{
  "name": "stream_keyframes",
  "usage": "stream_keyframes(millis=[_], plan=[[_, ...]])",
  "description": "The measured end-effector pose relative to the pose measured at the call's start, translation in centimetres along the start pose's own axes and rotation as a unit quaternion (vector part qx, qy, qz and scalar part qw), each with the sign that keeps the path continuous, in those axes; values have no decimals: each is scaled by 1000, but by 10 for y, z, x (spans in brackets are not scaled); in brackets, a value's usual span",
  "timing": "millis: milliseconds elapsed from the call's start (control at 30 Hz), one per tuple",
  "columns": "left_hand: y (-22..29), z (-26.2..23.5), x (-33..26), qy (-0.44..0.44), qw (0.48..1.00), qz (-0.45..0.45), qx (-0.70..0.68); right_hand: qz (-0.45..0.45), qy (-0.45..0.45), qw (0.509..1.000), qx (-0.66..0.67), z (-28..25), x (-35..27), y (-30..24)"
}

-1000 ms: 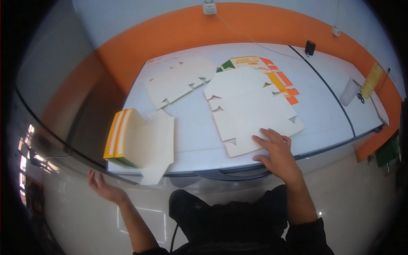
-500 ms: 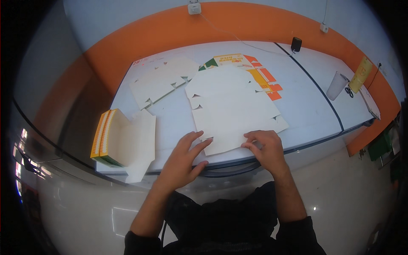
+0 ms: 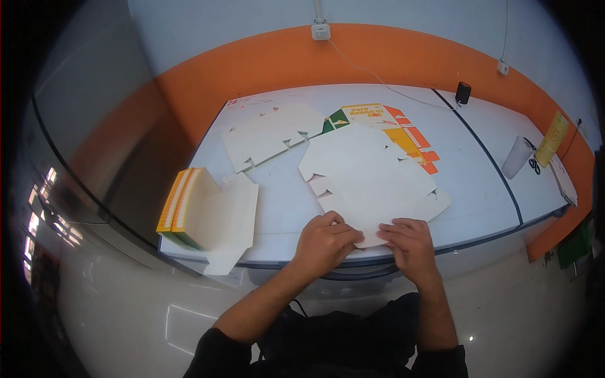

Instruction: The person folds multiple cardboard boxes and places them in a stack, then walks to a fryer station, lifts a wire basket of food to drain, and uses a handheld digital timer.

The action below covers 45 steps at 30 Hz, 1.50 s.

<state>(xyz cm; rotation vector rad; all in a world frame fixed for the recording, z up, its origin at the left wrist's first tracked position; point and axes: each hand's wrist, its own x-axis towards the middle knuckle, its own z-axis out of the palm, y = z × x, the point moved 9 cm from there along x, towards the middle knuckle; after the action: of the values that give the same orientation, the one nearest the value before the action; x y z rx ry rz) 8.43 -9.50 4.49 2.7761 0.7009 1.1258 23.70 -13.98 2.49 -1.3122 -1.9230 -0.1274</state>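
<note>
A flat die-cut cardboard box blank [image 3: 372, 173] lies plain white side up in front of me, with notches along its sides. At its near edge, my left hand [image 3: 329, 242] pinches the card between thumb and fingers. Just to the right, my right hand [image 3: 408, 247] grips the same edge, its thumb underneath and fingers on top. The card between the two hands bends slightly at that edge. To the left stand nested, partly folded boxes [image 3: 189, 205], yellow and orange outside and white inside, with flaps spread open.
Another white blank [image 3: 271, 135] lies at the far left, and a printed orange, yellow and green blank [image 3: 372, 116] sits partly under mine. Toward the right are a cup [image 3: 518, 157], black scissors [image 3: 534, 165], a yellow card [image 3: 552, 138] and a black device [image 3: 462, 92] with a cable.
My left hand has moved right along the blank's near edge and closed on it, now close to my right hand. The whole view has shifted, with the table appearing lower and further right.
</note>
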Motion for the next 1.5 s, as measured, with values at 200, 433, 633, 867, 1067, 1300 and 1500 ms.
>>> stream_keyframes(millis=[200,433,633,867,1067,1300,1500], plan=[[-13,8,15,-44,996,13,-74,102,4,992,75,-31,-20,43],[-69,27,-2,-103,993,-58,11,207,20,963,169,-53,-29,63],[-52,17,10,-93,994,-49,-17,170,61,978,108,-59,-20,62],[-22,-13,43,-15,1000,21,-17,174,84,965,177,-63,-21,72],[7,-25,63,0,999,48,23,163,74,970,167,-77,-13,43],[11,3,62,-190,979,-33,-59,250,50,926,278,-58,-37,66],[-11,59,53,-327,932,-101,-118,249,194,882,349,-47,-75,73]])
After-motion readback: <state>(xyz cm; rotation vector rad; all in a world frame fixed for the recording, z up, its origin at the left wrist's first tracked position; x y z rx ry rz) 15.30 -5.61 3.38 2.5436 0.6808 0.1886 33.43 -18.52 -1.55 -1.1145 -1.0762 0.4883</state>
